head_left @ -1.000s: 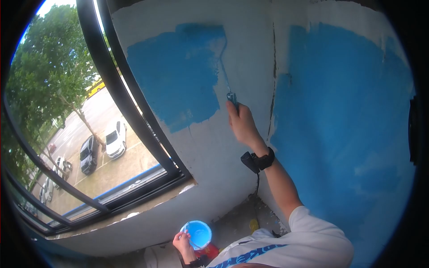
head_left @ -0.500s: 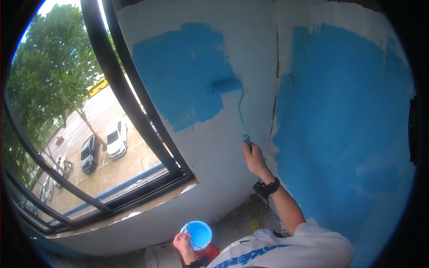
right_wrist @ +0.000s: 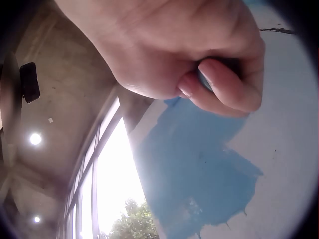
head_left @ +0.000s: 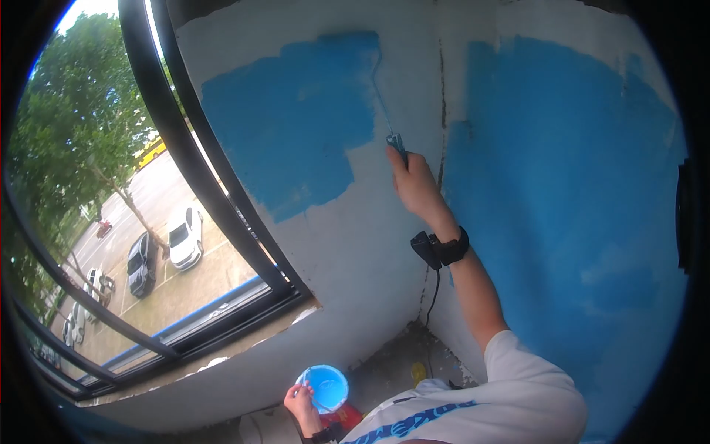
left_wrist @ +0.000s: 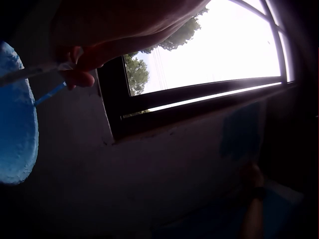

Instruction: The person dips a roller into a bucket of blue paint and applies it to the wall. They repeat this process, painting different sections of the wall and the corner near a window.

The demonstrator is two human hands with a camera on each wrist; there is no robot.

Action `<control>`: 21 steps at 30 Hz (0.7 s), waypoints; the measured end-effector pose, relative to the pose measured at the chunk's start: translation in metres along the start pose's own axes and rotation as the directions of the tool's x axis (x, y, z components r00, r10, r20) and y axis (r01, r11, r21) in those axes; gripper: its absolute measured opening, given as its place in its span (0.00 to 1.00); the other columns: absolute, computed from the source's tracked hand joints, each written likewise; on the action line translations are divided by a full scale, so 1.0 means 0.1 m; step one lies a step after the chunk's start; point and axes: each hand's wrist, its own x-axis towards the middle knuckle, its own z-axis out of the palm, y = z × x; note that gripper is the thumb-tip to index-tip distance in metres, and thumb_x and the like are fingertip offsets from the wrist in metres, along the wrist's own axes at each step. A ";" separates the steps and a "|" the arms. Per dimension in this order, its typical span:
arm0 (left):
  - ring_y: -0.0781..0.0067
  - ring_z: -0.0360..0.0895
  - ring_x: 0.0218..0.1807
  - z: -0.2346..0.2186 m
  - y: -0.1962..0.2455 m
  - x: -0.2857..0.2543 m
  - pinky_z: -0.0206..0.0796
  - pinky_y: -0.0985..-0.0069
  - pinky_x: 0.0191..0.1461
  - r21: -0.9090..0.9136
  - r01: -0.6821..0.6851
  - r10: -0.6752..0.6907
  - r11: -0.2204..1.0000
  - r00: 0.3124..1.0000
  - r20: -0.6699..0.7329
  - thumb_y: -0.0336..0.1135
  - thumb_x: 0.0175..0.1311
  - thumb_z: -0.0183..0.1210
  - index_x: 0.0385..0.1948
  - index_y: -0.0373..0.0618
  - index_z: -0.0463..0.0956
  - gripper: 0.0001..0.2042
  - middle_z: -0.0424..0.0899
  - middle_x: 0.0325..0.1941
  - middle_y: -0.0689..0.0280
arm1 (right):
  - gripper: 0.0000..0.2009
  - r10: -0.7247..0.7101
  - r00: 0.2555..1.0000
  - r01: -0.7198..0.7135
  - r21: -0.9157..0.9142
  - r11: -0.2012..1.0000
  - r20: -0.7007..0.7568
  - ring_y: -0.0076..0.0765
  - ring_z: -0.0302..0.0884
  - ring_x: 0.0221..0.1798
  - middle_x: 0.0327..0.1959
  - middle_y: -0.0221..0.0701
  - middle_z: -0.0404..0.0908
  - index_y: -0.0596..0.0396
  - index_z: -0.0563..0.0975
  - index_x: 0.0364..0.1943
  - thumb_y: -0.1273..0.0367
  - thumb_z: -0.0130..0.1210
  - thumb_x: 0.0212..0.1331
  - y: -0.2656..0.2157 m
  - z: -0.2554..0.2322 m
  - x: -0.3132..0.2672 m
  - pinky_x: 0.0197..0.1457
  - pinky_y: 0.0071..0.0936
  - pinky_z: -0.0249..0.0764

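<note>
My right hand (head_left: 416, 186) grips the handle of a paint roller (head_left: 397, 142), its thin wire frame running up the wall. The roller sleeve (head_left: 353, 41) lies against the top right corner of a blue painted patch (head_left: 288, 126) and blends into its colour. In the right wrist view the fingers (right_wrist: 227, 87) curl round the handle. Low down, my left hand (head_left: 299, 404) holds the bail of a small bucket (head_left: 345, 399) containing bright blue paint. The left wrist view shows the bucket (left_wrist: 27, 154) hanging beside the fingers, with the bail (left_wrist: 30, 72) pinched between them.
A dark-framed window (head_left: 259, 248) stands left of the patch, with parked cars and a tree outside. On the right, the adjoining wall (head_left: 547, 207) is largely blue. A cracked corner seam (head_left: 443, 89) runs between the walls. Grey floor (head_left: 392, 355) shows below.
The roller went down the patch's right side, then back up to its top edge. Blue now reaches further right on the wall. My left hand and the bucket stay almost where they were.
</note>
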 end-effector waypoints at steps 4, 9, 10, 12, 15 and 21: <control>0.69 0.80 0.27 0.07 0.05 -0.04 0.73 0.80 0.29 0.014 0.015 -0.015 1.000 1.000 0.016 0.15 0.57 0.54 0.37 0.30 0.71 0.08 0.83 0.33 0.47 | 0.25 0.017 1.000 -0.017 0.004 1.000 -0.014 0.28 0.56 0.18 0.13 0.32 0.62 0.61 0.65 0.21 0.55 0.43 0.74 -0.01 0.26 -0.20 0.26 0.34 0.61; 0.70 0.80 0.27 0.12 0.03 -0.01 0.73 0.80 0.29 0.019 0.017 -0.017 1.000 1.000 0.017 0.15 0.57 0.53 0.37 0.31 0.71 0.07 0.83 0.34 0.48 | 0.21 0.033 0.999 -0.036 0.059 0.998 0.041 0.29 0.59 0.19 0.15 0.33 0.65 0.61 0.69 0.26 0.59 0.44 0.73 0.24 0.54 -0.57 0.27 0.34 0.62; 0.70 0.80 0.27 0.12 0.02 -0.01 0.73 0.80 0.29 0.027 0.021 -0.021 0.999 1.000 0.009 0.15 0.57 0.53 0.37 0.31 0.71 0.07 0.83 0.34 0.48 | 0.21 0.035 0.998 -0.038 0.059 0.998 0.047 0.29 0.59 0.19 0.15 0.33 0.65 0.61 0.69 0.26 0.59 0.44 0.73 0.30 0.58 -0.63 0.27 0.34 0.62; 0.70 0.79 0.27 0.10 0.01 -0.02 0.73 0.80 0.29 0.018 0.021 -0.021 1.000 1.000 0.008 0.15 0.57 0.53 0.37 0.31 0.71 0.07 0.83 0.34 0.48 | 0.20 0.100 0.993 -0.105 0.084 0.991 0.060 0.29 0.59 0.20 0.15 0.32 0.65 0.61 0.68 0.26 0.59 0.45 0.73 0.45 0.66 -0.77 0.28 0.33 0.62; 0.70 0.79 0.26 0.09 0.00 -0.04 0.73 0.80 0.29 0.019 0.024 -0.024 1.000 1.000 0.001 0.15 0.57 0.53 0.37 0.31 0.71 0.08 0.83 0.34 0.48 | 0.19 0.099 0.992 -0.106 0.096 0.990 0.072 0.28 0.59 0.21 0.16 0.31 0.64 0.60 0.68 0.27 0.60 0.45 0.73 0.82 0.79 -1.01 0.28 0.32 0.62; 0.70 0.79 0.26 0.04 -0.06 0.00 0.73 0.80 0.28 0.034 0.026 -0.026 0.999 1.000 -0.004 0.15 0.56 0.53 0.37 0.31 0.71 0.08 0.83 0.34 0.47 | 0.16 0.182 0.979 -0.189 0.072 0.979 0.088 0.29 0.60 0.22 0.17 0.33 0.65 0.61 0.68 0.29 0.63 0.47 0.72 1.45 1.04 -1.61 0.29 0.33 0.63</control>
